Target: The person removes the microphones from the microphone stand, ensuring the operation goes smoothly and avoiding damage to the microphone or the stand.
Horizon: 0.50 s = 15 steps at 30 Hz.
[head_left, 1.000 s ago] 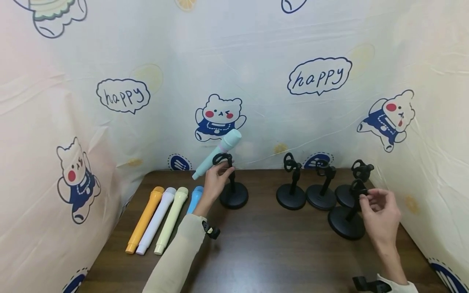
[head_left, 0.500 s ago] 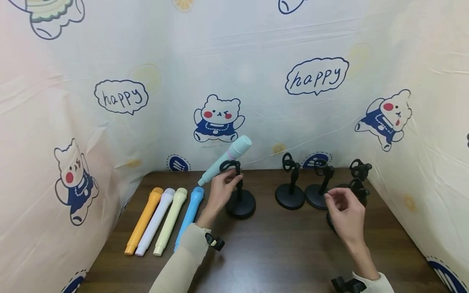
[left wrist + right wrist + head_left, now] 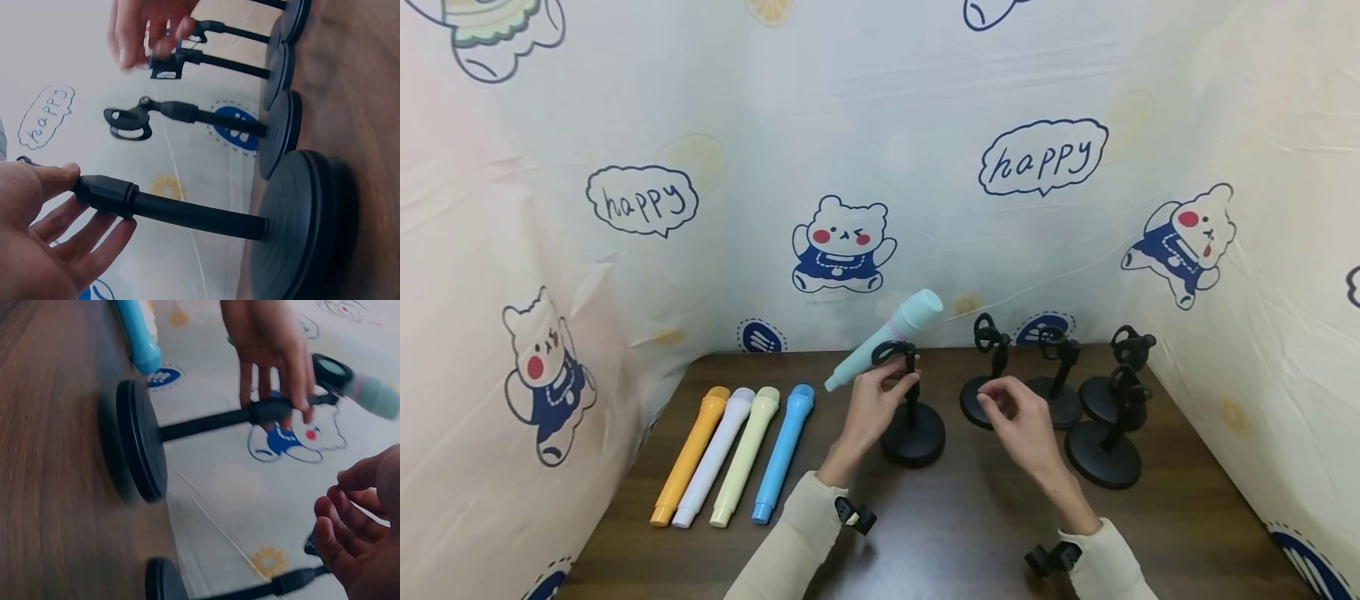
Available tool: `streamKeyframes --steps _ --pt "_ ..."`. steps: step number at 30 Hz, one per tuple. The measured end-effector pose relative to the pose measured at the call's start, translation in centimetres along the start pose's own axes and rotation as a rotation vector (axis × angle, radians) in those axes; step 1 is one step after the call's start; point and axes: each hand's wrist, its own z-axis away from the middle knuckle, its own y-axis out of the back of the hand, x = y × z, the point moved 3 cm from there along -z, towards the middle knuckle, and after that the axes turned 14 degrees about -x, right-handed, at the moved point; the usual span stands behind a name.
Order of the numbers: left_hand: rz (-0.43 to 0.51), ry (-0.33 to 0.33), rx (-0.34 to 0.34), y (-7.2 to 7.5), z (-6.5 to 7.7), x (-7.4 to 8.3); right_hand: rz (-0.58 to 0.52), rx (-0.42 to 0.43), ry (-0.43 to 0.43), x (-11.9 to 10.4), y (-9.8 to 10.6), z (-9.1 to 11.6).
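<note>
My left hand (image 3: 872, 406) grips the upper stem of a black microphone stand (image 3: 914, 437), thumb on one side and fingers on the other. A mint-green microphone (image 3: 880, 340) sits tilted in that stand's clip, its head up to the right. In the right wrist view the stand's round base (image 3: 144, 440) is close over the wooden table. My right hand (image 3: 1026, 427) hovers to the right of this stand, fingers loosely curled with nothing between them. It partly covers the base of another black stand (image 3: 996, 367) behind it in the head view.
Several more black stands (image 3: 1105, 454) with bare clips cluster at the right of the table (image 3: 970, 533). On the left lie an orange microphone (image 3: 692, 454), a lavender one (image 3: 715, 458), a pale yellow one (image 3: 747, 457) and a blue one (image 3: 784, 454). A printed cloth (image 3: 737, 100) hangs behind.
My left hand has brought the stand with the mint-green microphone right and nearer. My right hand has left the front right stand and moved left towards it.
</note>
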Motion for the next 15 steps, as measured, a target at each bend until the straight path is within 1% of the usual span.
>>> streamKeyframes --steps 5,10,12,15 --pt "-0.025 -0.006 -0.011 -1.0 0.1 0.5 -0.007 -0.133 -0.007 0.0 -2.3 -1.2" --pt "-0.053 -0.014 -0.013 -1.6 0.1 0.6 -0.036 -0.265 -0.049 -0.1 -4.3 -2.0" --pt "-0.061 -0.013 -0.018 -1.9 0.1 0.5 -0.052 -0.302 -0.070 -0.2 -5.0 -2.1" --pt "-0.075 -0.003 -0.021 -2.2 0.2 0.2 -0.077 -0.326 -0.086 -0.2 -5.8 -2.3"
